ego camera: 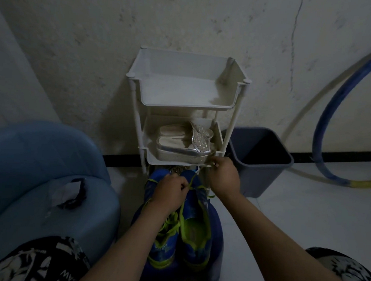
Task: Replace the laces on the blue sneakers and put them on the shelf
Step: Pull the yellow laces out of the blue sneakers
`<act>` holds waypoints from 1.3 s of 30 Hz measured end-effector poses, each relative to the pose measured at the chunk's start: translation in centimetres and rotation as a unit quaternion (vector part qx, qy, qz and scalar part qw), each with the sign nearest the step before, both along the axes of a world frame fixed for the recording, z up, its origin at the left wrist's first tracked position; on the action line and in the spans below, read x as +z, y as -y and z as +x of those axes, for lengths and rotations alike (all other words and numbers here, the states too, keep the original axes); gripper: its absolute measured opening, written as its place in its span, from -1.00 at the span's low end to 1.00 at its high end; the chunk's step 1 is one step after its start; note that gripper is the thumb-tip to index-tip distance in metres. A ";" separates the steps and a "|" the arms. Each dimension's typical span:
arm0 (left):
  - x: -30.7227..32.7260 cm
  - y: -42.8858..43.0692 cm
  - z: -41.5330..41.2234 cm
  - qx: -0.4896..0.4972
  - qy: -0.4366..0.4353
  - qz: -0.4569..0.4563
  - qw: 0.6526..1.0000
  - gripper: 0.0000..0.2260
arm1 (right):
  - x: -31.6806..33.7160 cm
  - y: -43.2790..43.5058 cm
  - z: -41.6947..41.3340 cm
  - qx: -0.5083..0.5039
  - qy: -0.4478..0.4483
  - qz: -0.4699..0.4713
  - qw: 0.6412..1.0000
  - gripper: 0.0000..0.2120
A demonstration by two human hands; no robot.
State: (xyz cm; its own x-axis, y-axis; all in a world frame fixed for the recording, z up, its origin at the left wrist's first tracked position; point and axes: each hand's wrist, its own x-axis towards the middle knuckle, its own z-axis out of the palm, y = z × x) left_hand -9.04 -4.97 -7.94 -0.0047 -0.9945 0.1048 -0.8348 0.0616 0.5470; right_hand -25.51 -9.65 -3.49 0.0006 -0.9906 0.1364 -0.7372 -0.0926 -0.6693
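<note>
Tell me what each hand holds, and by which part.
Left hand pinches the green lace just above a blue sneaker. Right hand is curled at the shelf tray rim; what it pinches cannot be told.

My blue sneakers (196,234), lined lime green, lie side by side, toes toward twelve o'clock at the foot of the white shelf (182,106), lime laces (191,181) loose.

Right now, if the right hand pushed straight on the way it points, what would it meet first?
Most likely the front rim of the rack's middle tray, just ahead of the right hand and its knuckles. The silver sandals sit behind that rim. Depth is unclear, so it may already touch.
</note>
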 end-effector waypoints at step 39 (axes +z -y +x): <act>1.7 1.6 -1.9 0.020 0.185 0.062 0.981 -0.85 | -0.8 -1.2 0.8 0.197 -0.153 0.168 0.954 -0.73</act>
